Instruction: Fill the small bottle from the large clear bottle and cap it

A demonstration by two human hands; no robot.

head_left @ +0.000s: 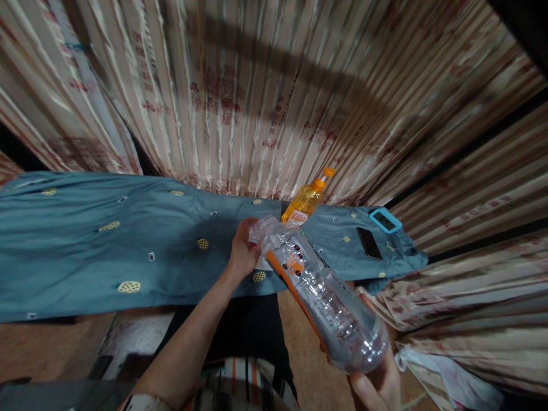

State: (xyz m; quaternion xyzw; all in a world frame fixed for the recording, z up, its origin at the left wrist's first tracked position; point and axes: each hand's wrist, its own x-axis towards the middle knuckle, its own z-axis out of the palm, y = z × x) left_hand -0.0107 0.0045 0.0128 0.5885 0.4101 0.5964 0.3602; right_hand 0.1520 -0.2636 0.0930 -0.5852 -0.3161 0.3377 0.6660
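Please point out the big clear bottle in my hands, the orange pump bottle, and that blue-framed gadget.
Clear bottle [326, 295]: head view, the middle of its body.
Orange pump bottle [307, 199]: head view, its see-through body.
Blue-framed gadget [385, 220]: head view, its dark screen.

We can read no word or number for certain: the reddish characters [281, 108] on the curtain [246, 151], the orange emblem [294, 264] on the clear plastic bottle [331, 302], and the label [296, 218] on the amber pump bottle [307, 198] are all too blurred for us.
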